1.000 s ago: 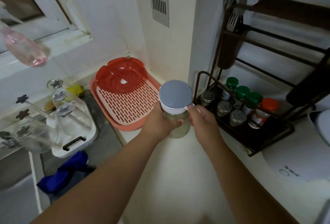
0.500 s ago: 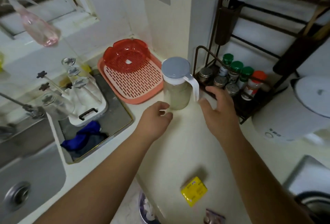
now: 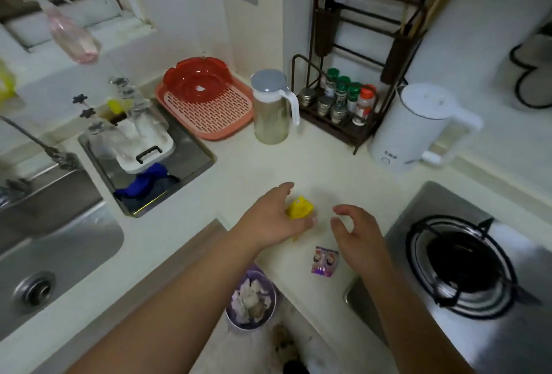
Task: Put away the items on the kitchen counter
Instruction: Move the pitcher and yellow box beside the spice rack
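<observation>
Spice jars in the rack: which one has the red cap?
The jar at the right end of the back row, nearest the white kettle. It alone has a red-orange cap; its three back-row neighbours have green caps, and the front jars have metal lids.

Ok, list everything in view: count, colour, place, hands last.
small yellow packet: one, yellow, counter, partly under the left fingers
small purple sachet: one, purple, counter edge near the right wrist
clear pitcher with grey lid: one, clear and grey, counter beside the rack
dark metal spice rack: one, dark brown, corner, holding spice jars
white electric kettle: one, white, right of the rack
pink drainer tray: one, pink, behind the sink, red bowl on it
gas burner: one, black, right
steel sink: one, silver, left
purple bin: one, purple, floor
hands: left over the packet; right above the counter, holding nothing
</observation>
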Demonstrator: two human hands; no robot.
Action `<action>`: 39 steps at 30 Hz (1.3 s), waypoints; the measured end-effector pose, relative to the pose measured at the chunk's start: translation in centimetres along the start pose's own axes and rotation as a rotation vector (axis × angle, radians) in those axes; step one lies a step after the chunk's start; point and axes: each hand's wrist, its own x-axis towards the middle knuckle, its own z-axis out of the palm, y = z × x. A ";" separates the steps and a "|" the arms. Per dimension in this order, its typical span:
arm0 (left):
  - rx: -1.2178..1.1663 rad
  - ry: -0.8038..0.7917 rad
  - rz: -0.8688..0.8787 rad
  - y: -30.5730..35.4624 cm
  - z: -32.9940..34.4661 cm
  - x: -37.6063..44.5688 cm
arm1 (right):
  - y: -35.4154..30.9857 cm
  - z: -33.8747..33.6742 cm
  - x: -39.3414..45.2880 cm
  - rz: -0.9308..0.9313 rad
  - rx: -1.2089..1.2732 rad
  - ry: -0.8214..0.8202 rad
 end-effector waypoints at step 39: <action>-0.514 0.644 -0.222 -21.6 7.2 -17.7 | 2.9 17.2 -17.1 -0.183 -0.204 -0.216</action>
